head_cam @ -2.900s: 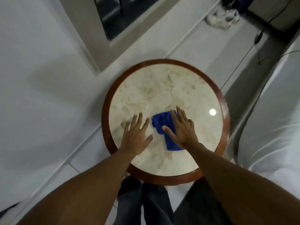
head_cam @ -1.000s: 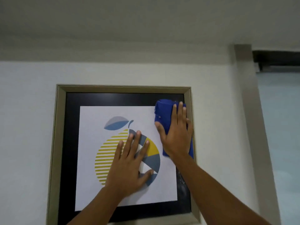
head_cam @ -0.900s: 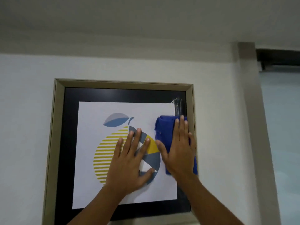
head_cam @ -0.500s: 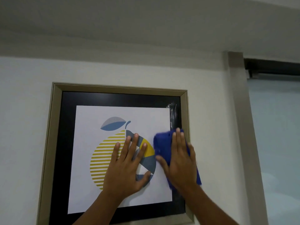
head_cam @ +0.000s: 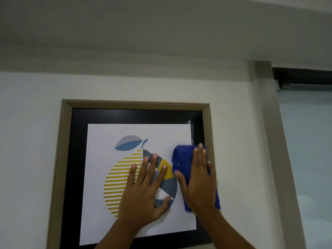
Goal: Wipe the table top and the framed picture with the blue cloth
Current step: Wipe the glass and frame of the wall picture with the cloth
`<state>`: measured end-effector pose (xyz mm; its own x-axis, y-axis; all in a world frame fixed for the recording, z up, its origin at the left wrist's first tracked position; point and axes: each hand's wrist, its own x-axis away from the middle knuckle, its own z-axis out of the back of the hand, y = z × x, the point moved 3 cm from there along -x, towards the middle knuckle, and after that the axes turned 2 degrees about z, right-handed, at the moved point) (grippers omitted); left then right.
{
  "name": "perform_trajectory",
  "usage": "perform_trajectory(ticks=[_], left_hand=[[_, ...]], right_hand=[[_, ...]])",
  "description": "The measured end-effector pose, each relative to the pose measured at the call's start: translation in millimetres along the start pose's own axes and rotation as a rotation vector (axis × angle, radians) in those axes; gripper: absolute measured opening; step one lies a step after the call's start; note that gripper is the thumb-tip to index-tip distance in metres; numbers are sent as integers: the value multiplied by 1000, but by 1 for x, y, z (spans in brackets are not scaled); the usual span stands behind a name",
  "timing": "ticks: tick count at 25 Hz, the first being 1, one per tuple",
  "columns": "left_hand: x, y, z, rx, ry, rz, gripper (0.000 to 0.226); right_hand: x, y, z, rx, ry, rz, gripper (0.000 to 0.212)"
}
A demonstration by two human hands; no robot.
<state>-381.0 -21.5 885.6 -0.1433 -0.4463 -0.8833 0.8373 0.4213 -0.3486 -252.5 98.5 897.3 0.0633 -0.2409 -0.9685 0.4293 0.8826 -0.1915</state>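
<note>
The framed picture (head_cam: 68,159) hangs on a white wall; it has a beige frame, a black mat and a print of a yellow and grey fruit. My right hand (head_cam: 198,184) presses the folded blue cloth (head_cam: 181,160) flat against the glass at the picture's right side, over the print's edge and the black mat. My left hand (head_cam: 145,191) lies flat, fingers spread, on the middle of the print. The table top is out of view.
A beige door or window jamb (head_cam: 269,141) runs down the wall right of the picture, with frosted glass (head_cam: 309,159) and a dark top rail (head_cam: 301,78) beyond it. The ceiling (head_cam: 161,24) is close above.
Earlier I was wiping the round table; since then my right hand has slid the cloth down the picture's right side from the top corner. My left hand has stayed on the print.
</note>
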Motion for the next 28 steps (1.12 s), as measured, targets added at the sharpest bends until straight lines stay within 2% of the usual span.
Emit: perform_trajectory(ticks=[3,6,10,13,15,17,20,23,25,28], left_hand=[[2,1,3,0,-12,-20,79],[4,0,2,-7,-48,-21,78],[4,-2,-5,-9,-71,-13,81],[3,-3,-8,-3,-59,-16,83],[3,-4,-10,-8,-50,-14,84],[3,-3,-8,0,-39,-16,83],[4,-2,-3,4,-27,-17,80],[3,-1,0,16,-31,-23,81],[3,-1,0,26,-34,-29,81],[4,-3,-5,44,-32,-24,81]], right_hand=[[43,8,1,-29,18,74,69],[9,8,6,-22,66,139,52],[-99,-16,27,53,130,95,67],[-137,-25,30,81,174,171,60],[-126,-21,20,61,178,176,59],[-92,-14,9,20,148,175,67],[-7,-1,-8,-42,80,147,77],[74,14,-15,-4,-17,157,86],[81,22,-9,8,-73,206,83],[18,10,7,-26,-54,195,67]])
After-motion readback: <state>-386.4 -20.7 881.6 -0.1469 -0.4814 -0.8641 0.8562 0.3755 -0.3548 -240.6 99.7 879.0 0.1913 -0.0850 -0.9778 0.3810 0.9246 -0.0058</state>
